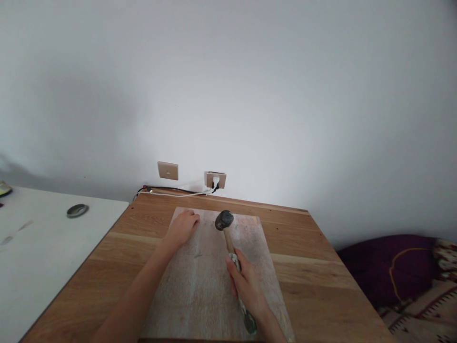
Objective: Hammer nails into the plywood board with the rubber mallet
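Note:
My right hand (247,281) is wrapped round the handle of a hammer (229,240). The hammer has a dark, rounded head and a pale wooden handle with a mottled, worn-looking grip. Its head is over the far part of a greyish, worn wooden board (207,290). At the board's far left corner is my left hand (183,226), resting with the fingers curled in and pressed together. Whatever may be between those fingers is hidden. A small dark mark shows on the board between the hands.
Under the board is a brown wooden table (310,286) against the wall. Cables (174,191) run along its back edge to a wall socket (215,180). A white table (46,238) at left bears a grey ring-shaped roll (77,210). Purple fabric (396,271) lies at right.

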`<action>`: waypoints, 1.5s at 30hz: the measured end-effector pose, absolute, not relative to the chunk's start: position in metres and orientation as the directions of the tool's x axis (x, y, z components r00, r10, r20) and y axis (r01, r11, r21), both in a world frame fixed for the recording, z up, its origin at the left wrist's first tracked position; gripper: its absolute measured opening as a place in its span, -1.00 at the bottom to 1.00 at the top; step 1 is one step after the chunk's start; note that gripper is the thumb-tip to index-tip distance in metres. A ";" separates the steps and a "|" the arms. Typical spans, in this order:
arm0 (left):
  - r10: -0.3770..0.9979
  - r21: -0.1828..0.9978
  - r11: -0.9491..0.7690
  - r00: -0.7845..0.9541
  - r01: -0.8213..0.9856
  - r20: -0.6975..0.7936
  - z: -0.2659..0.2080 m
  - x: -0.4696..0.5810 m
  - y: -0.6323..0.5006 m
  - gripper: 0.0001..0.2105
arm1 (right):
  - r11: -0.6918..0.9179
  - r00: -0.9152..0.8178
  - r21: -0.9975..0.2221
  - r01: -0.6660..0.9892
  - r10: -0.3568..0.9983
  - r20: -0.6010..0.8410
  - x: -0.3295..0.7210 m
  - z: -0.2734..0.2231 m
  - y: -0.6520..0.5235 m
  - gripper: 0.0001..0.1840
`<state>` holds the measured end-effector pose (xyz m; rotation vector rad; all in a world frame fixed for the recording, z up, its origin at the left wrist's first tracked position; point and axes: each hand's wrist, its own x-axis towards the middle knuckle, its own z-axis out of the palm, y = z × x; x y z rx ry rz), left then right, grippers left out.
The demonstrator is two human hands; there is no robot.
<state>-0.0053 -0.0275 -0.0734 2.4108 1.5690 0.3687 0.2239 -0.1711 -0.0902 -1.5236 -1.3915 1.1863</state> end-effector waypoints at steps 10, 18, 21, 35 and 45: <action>0.904 0.338 -0.423 0.416 0.841 0.098 -0.077 -0.008 -0.026 -0.76 | -0.134 -0.061 -0.944 0.303 0.985 -0.159 0.217 -0.082 -0.169 -0.38; 0.915 0.589 -0.398 0.353 0.703 0.197 -0.102 -0.004 -0.016 -0.79 | -0.129 -0.089 -0.943 0.306 0.983 -0.163 0.212 -0.077 -0.164 -0.42; 0.937 0.678 -0.346 0.281 0.649 0.209 -0.111 -0.005 -0.017 -0.79 | -0.115 -0.116 -0.954 0.276 0.982 -0.152 0.207 -0.077 -0.157 -0.50; 0.949 0.750 -0.315 0.195 0.582 0.247 -0.101 -0.007 -0.029 -0.61 | -0.048 -0.175 -0.947 0.317 0.979 -0.108 0.185 -0.085 -0.140 -0.49; 0.872 0.486 -0.444 0.488 0.753 0.040 -0.082 -0.006 -0.110 -0.83 | -0.027 -0.126 -0.938 0.345 0.989 -0.075 0.183 -0.090 -0.140 -0.56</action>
